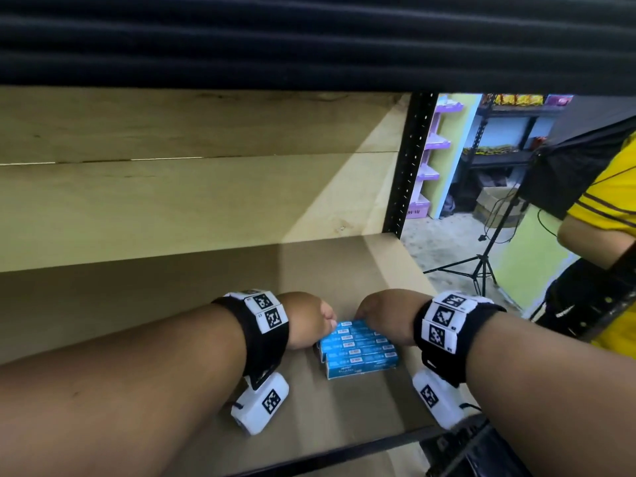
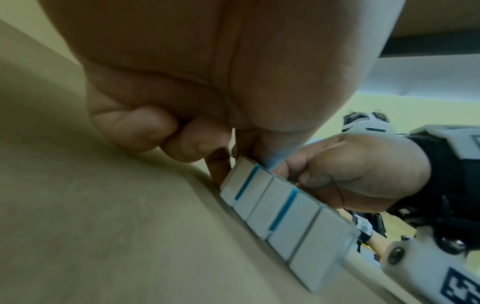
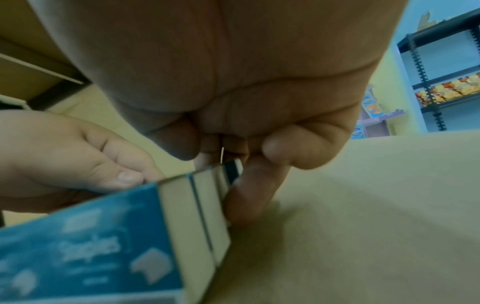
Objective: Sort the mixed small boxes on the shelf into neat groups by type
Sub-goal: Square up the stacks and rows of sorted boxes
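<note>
Blue boxes [image 1: 358, 349], small and long, lie side by side in one tight row on the bare board of the shelf [image 1: 172, 297], their white end flaps lined up in the left wrist view [image 2: 283, 211]. The nearest box shows white print on its blue face in the right wrist view [image 3: 85, 246], too blurred to read with certainty.

Both hands meet at the far end of the row. The left hand [image 1: 308, 320] sits at the row's far left corner with its fingers [image 2: 135, 127] curled under the palm; one fingertip and the thumb touch the end of the farthest box, and whether they pinch it or only press against it cannot be told. The right hand [image 1: 382, 313] sits at the far right corner, its fingers [image 3: 246, 197] bent, one of them laid along the end flaps of the boxes; again a true grip cannot be made out.

Each wrist carries a black band with square black-and-white markers and a white camera block beneath.

Around this, the shelf has a pale wooden back panel [image 1: 172, 187] and a black perforated upright [image 1: 409, 166] at its right end. Beyond it stand a tripod [image 1: 481, 266], a purple rack [image 1: 430, 156], and a person in a yellow shirt [image 1: 609, 201] at the right edge.
</note>
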